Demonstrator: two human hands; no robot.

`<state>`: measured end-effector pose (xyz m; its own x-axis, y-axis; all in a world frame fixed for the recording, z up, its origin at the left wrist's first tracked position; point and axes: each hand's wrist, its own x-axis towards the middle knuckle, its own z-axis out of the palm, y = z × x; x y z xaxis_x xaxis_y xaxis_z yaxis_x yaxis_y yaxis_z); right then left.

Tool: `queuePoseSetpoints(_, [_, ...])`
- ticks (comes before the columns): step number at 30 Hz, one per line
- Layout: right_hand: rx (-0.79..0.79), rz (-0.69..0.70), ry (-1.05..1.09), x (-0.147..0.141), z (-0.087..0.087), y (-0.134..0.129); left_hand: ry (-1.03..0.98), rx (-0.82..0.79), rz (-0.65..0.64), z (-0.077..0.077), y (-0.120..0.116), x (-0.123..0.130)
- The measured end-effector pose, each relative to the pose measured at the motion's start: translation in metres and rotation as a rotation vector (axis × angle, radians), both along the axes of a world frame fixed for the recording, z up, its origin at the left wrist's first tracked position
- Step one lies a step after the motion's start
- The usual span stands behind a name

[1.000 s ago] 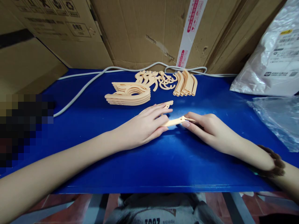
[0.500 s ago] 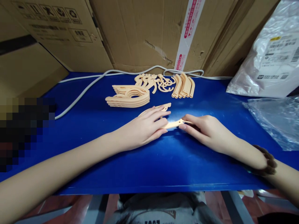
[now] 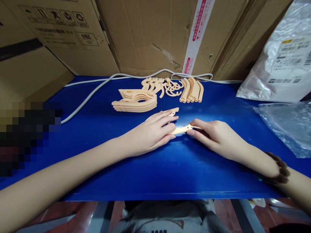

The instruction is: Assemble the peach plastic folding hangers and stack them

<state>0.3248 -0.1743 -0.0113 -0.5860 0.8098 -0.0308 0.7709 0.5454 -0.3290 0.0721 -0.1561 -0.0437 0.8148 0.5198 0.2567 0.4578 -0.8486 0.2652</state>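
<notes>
Blue table (image 3: pixel 155 176) spans the view; cardboard box (image 3: pixel 143 35) stands along its back edge. Right side: white plastic-wrapped parcel (image 3: pixel 274 68), with clear plastic sheet (image 3: pixel 286 126) lying just in front. White cable (image 3: pixel 94 92) runs along the back and curves forward at left. Left hand (image 3: pixel 154 131) spread palm-down over a cream piece (image 3: pixel 180 130), whose near arm passes between thumb and index finger. Right hand (image 3: pixel 213 134) at the same arm's end, thumb and index finger pinched on a thin part (image 3: pixel 196 127). Cream piece sits mid-table, nearer the person than a stack of cream frames (image 3: pixel 134 105). Behind: curved cream tubes (image 3: pixel 191 90) side by side, hook-shaped pieces (image 3: pixel 153 84), slim arcs (image 3: pixel 173 87) between these two groups. Thin part mostly covered by fingers; cannot tell whether it is joined to the cream piece
</notes>
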Motion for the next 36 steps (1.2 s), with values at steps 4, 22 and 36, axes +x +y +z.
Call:
queuePoseSetpoints(4, [0.012, -0.010, -0.011, -0.0001, -0.0002, 0.0005, 0.016, -0.002, 0.013, 0.0003, -0.0010, -0.0001])
queuePoseSetpoints(22, [-0.005, 0.011, 0.001, -0.0005, -0.0020, 0.0007, 0.015, -0.008, 0.004, -0.0015, -0.0007, -0.0005])
queuePoseSetpoints(36, [0.421, 0.093, -0.196, 0.0018, -0.0063, -0.0088, -0.016, -0.061, -0.022, 0.0017, -0.0022, -0.0006])
